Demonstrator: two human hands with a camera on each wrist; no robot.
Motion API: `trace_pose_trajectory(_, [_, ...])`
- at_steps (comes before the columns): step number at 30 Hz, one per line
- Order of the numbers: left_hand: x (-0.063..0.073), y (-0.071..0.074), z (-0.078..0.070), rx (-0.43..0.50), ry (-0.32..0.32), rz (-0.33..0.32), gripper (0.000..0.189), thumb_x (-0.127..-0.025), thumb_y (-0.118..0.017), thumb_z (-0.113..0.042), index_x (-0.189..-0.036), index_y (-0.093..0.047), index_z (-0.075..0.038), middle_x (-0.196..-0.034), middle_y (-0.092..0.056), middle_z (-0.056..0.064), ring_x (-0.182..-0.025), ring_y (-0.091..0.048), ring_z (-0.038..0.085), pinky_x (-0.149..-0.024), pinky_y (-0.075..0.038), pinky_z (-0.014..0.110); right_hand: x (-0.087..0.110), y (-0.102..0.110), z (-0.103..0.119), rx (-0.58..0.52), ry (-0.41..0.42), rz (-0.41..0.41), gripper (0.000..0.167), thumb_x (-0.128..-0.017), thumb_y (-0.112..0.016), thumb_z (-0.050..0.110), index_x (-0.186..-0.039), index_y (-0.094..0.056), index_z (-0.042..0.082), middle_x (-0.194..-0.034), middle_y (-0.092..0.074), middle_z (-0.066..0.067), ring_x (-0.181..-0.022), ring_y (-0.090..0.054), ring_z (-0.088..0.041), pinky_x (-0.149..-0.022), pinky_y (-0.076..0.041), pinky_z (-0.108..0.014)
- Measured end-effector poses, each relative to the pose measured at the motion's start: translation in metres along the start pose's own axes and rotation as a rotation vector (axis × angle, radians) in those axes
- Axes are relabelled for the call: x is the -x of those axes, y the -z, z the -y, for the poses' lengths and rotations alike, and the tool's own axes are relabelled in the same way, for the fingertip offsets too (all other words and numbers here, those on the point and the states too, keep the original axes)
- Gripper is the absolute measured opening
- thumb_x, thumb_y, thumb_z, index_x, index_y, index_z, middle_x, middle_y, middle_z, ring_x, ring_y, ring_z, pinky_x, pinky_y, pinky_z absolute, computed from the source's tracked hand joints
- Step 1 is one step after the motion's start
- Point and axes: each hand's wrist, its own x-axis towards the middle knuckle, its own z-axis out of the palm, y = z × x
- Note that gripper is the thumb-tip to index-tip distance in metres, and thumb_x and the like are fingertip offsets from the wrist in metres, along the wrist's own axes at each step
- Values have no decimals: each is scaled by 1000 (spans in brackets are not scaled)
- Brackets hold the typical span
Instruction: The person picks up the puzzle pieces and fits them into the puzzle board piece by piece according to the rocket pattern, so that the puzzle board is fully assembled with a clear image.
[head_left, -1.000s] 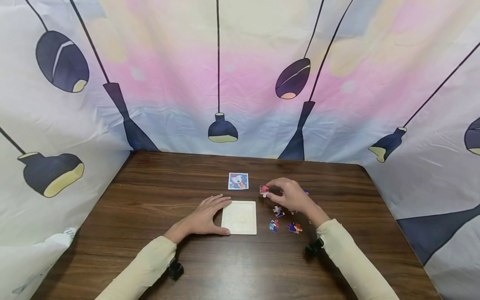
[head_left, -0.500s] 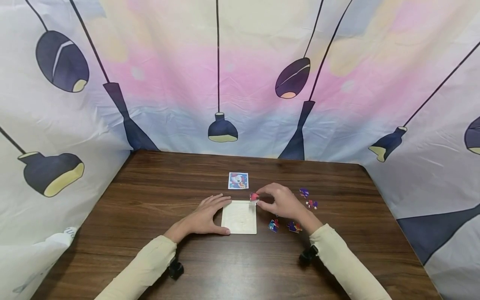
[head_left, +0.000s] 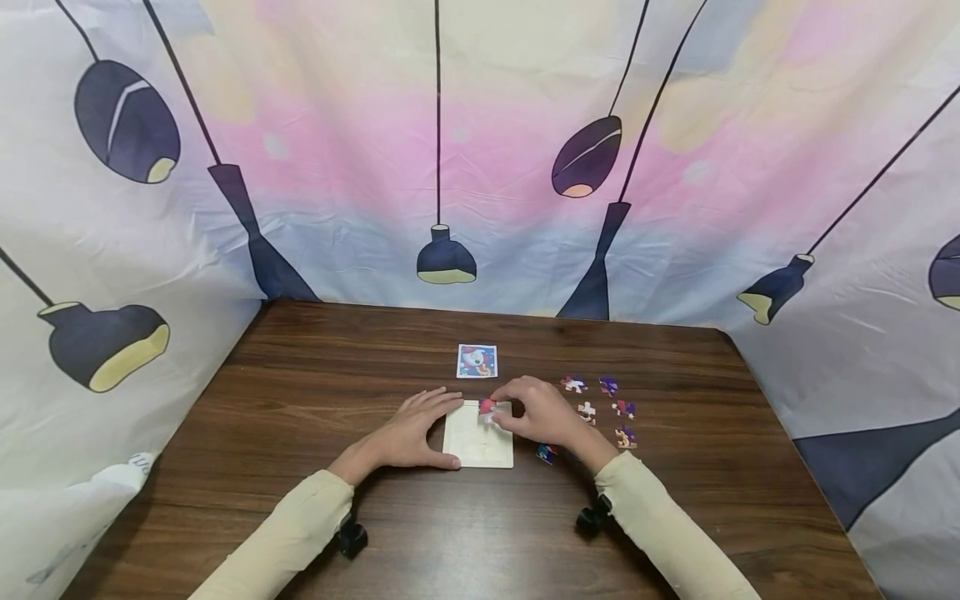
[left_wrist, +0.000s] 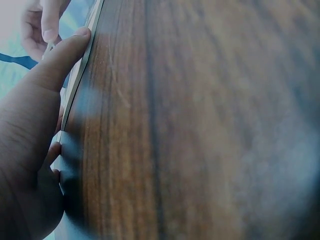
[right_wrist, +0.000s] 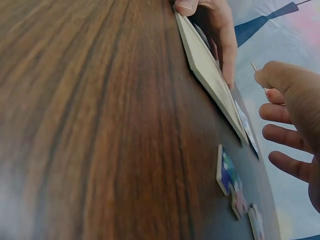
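Observation:
A shallow pale wooden puzzle tray (head_left: 477,443) lies flat on the brown table. My left hand (head_left: 407,436) rests along its left side, fairly straight fingers at the far corner and thumb at the near one. Over the far part of the tray, my right hand (head_left: 542,412) pinches a red and white jigsaw piece (head_left: 487,406) between thumb and fingertips. The right wrist view shows the pinched piece (right_wrist: 254,66) edge-on, raised above the tray (right_wrist: 212,77). In the left wrist view, my left thumb (left_wrist: 75,45) touches the tray's edge.
Several loose jigsaw pieces lie right of the tray, among them a purple one (head_left: 608,386), a white one (head_left: 587,411) and a blue one (head_left: 546,453) partly under the right hand. A small dog picture card (head_left: 477,362) lies beyond the tray. Printed cloth (head_left: 360,208) surrounds the table.
My right hand has carried the red and white jigsaw piece leftward from beside the loose pieces to over the tray. My left hand has stayed in place.

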Motion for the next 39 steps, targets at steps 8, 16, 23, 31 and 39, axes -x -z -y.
trace_pose_trajectory(8, [0,0,0,-1,-2,2,104,-79,-76,-69,-159,-39,-14,-164,-37,5,-155,-22,34,-123,-14,63,-13,-14,1,43,37,14,27,-94,-72,39,-113,-78,21,-109,-73,7,-99,-63,-10,-82,-55,-32])
trace_pose_trajectory(16, [0,0,0,-7,2,6,104,-79,-76,-70,-158,-39,-14,-163,-37,6,-155,-22,33,-123,-14,62,-21,-24,3,35,57,30,25,-92,-75,37,-111,-79,21,-109,-72,7,-102,-62,-12,-88,-55,-34])
trace_pose_trajectory(23, [0,0,0,-1,4,4,103,-79,-76,-69,-159,-39,-15,-163,-37,5,-155,-22,33,-123,-14,63,-25,-29,5,71,74,16,24,-92,-75,37,-110,-80,22,-106,-71,6,-102,-62,-14,-89,-54,-35])
trace_pose_trajectory(31, [0,-1,0,2,3,3,103,-79,-76,-69,-159,-39,-15,-163,-37,5,-155,-22,33,-123,-14,63,-24,-30,9,91,29,25,25,-92,-75,41,-111,-79,24,-110,-70,5,-107,-62,-17,-92,-53,-43])
trace_pose_trajectory(39, [0,-2,2,-5,1,-5,104,-79,-77,-68,-158,-39,-13,-163,-38,6,-155,-22,33,-123,-14,63,-26,-35,13,82,-25,1,23,-91,-77,41,-107,-80,25,-109,-71,6,-106,-62,-18,-91,-52,-43])
